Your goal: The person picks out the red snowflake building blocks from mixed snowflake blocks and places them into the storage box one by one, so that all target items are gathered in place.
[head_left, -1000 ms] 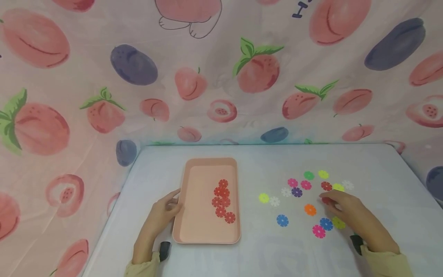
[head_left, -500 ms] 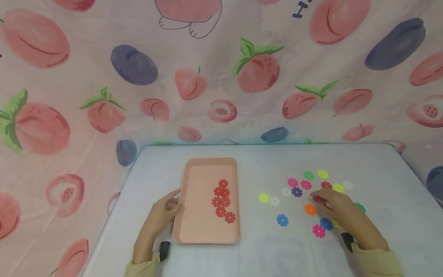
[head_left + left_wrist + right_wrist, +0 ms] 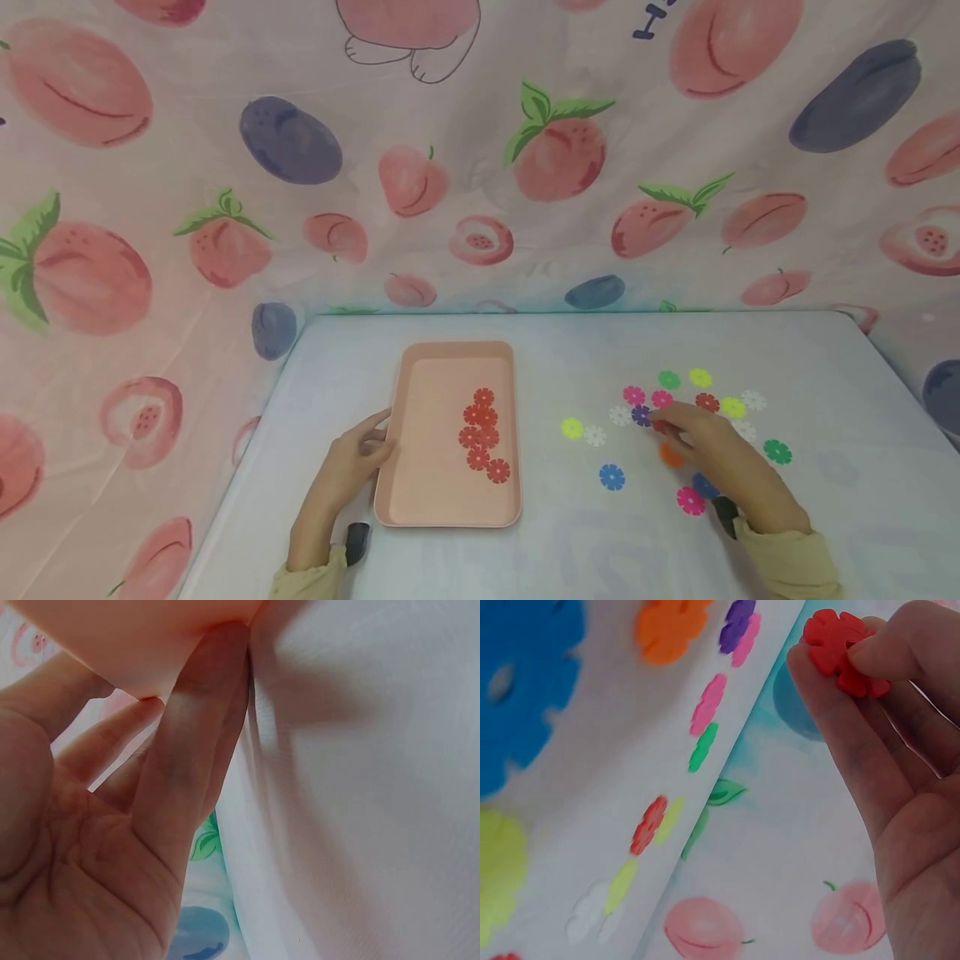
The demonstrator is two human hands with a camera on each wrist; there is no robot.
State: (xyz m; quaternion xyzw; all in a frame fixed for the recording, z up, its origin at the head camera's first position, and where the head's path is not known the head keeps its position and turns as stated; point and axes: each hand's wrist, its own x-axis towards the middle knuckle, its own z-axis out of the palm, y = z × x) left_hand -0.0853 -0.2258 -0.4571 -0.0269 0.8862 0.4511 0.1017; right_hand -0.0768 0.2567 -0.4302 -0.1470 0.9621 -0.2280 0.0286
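Note:
My left hand (image 3: 354, 458) holds the left rim of a shallow pink tray (image 3: 427, 483). In the left wrist view the fingers (image 3: 184, 750) lie against the tray's outer wall (image 3: 135, 637). Inside the tray, on its right side, lies a cluster of red notched discs (image 3: 478, 458), of the snowflake building kind. My right hand (image 3: 712, 437) pinches another red disc (image 3: 826, 643) between thumb and fingers, above the white table. In the head view it hangs beside a purple disc (image 3: 640, 416) and partly covers an orange disc (image 3: 671, 456).
Several loose discs lie right of the tray: a yellow one (image 3: 572, 428), a blue one (image 3: 612, 477), a dark green one (image 3: 777, 452), a pink one (image 3: 691, 501) and a red one (image 3: 707, 402). A fruit-patterned cloth (image 3: 480, 192) stands behind the table.
My right hand has moved left across the table with the red disc in its fingers, uncovering the dark green disc. The left hand and tray stay where they were.

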